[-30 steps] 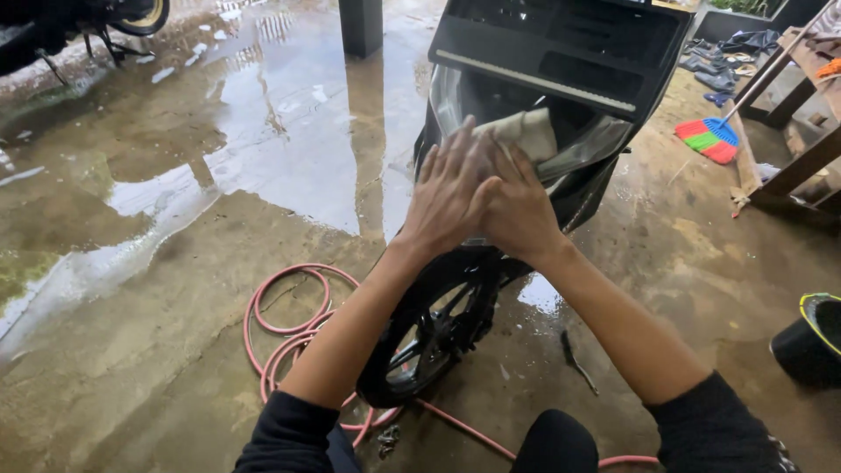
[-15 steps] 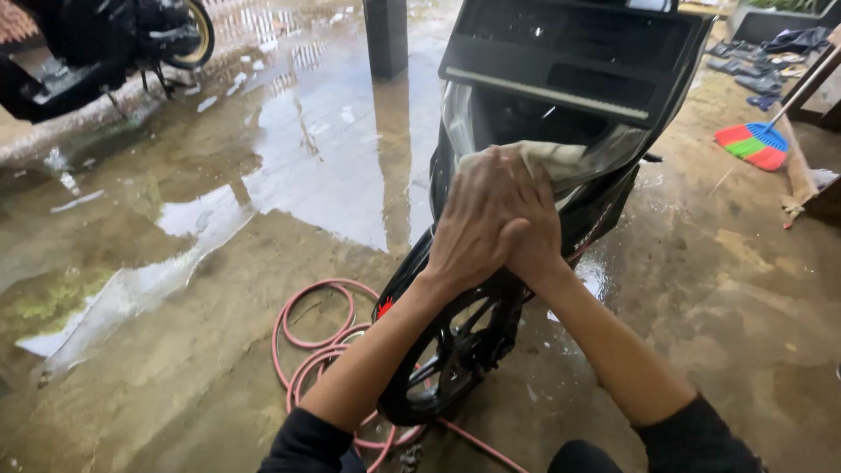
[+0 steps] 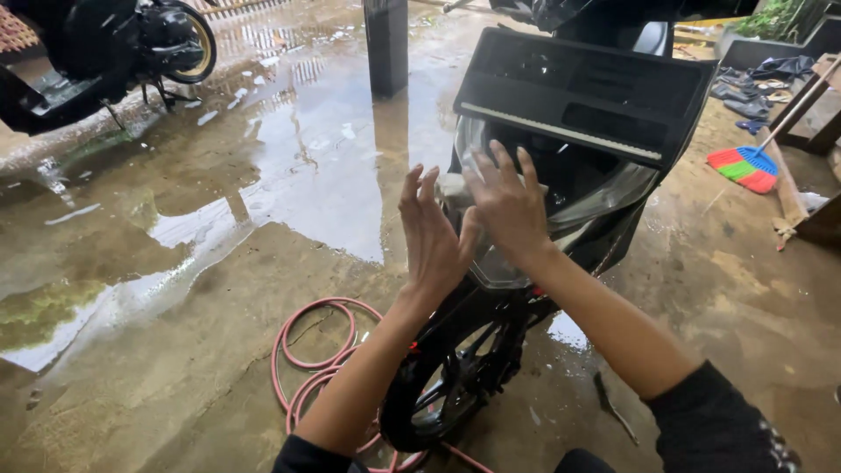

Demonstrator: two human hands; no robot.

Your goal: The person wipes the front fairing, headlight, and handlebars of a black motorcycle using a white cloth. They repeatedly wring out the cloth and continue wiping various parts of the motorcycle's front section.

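Both hands are spreading open: left hand (image 3: 435,235) hovering beside the scooter's headlight (image 3: 561,206), right hand (image 3: 507,203) lying flat on it. Wet floor (image 3: 289,166) is lying open leftward; red hose (image 3: 315,359) is coiling below the wrists.

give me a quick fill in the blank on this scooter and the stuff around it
1. Both hands, left hand and right hand, are raised before the scooter's ____.
2. The coiled hose on the floor is ____ in colour.
3. The broom lies to the ____ of the scooter.

Missing words: headlight; pink; right
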